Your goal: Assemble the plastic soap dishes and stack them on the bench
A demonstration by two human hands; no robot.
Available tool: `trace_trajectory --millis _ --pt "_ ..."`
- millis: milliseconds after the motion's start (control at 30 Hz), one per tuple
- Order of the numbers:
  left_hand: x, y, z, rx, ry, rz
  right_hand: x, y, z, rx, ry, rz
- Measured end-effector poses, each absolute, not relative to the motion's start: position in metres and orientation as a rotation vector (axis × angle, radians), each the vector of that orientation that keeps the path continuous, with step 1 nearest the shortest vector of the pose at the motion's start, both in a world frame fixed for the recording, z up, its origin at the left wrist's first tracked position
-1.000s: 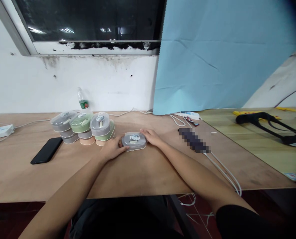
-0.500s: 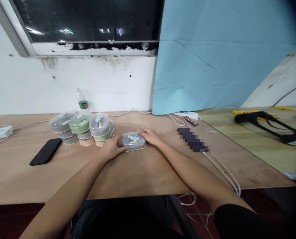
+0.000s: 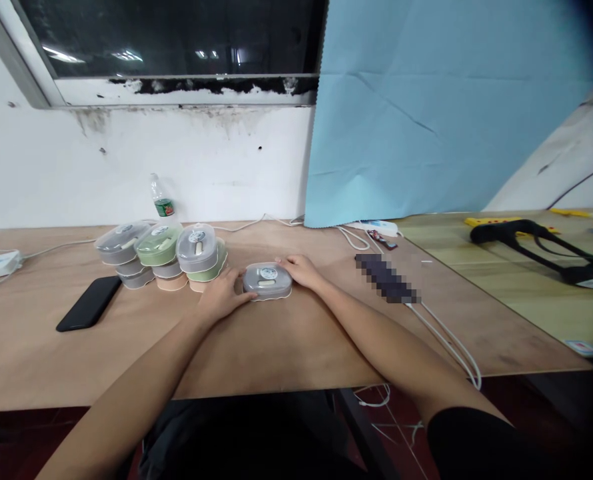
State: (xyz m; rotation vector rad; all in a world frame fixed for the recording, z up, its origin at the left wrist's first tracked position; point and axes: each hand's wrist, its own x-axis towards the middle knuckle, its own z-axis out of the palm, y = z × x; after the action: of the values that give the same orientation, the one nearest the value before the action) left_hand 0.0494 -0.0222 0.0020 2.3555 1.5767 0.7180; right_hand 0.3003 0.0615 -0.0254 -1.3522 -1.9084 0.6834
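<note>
A small grey oval box with a clear lid (image 3: 268,283) lies on the table in front of me, a round white sticker and a pale tab on its top. My left hand (image 3: 223,293) is curved around its left end, thumb against the front left edge. At the far right corner, the fingers of my right hand (image 3: 300,271) rest against the same box. Just left of my left hand, similar boxes stand in stacks: a grey one (image 3: 197,248) is on top of the nearest stack, a green one (image 3: 159,245) on the middle stack, and another grey one (image 3: 122,243) at the left.
A black phone (image 3: 89,304) lies left of the stacks. A plastic bottle (image 3: 162,198) stands by the wall. To the right are a blurred-out dark object (image 3: 386,277), white cables (image 3: 446,340), a power strip (image 3: 379,229) and a black strap-like frame (image 3: 536,250).
The fingers of my left hand have shifted slightly at the box's left end. The box and my right hand stay nearly in place; the camera view has shifted a little.
</note>
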Motion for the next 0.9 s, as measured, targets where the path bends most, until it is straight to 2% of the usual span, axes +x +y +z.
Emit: trace_trajectory --millis 400,600,900 --pt "0.048 -0.021 0.001 2.366 1.563 0.673 0.302 0.060 -0.026 -1.294 -1.929 0.648" --pt "0.049 -0.020 -0.007 2.408 1.608 0.779 0.303 0.057 -0.024 -1.276 -1.989 0.492" --pt "0.052 -0.022 -0.005 2.319 1.653 0.620 0.293 0.030 -0.006 -0.731 -2.362 0.378"
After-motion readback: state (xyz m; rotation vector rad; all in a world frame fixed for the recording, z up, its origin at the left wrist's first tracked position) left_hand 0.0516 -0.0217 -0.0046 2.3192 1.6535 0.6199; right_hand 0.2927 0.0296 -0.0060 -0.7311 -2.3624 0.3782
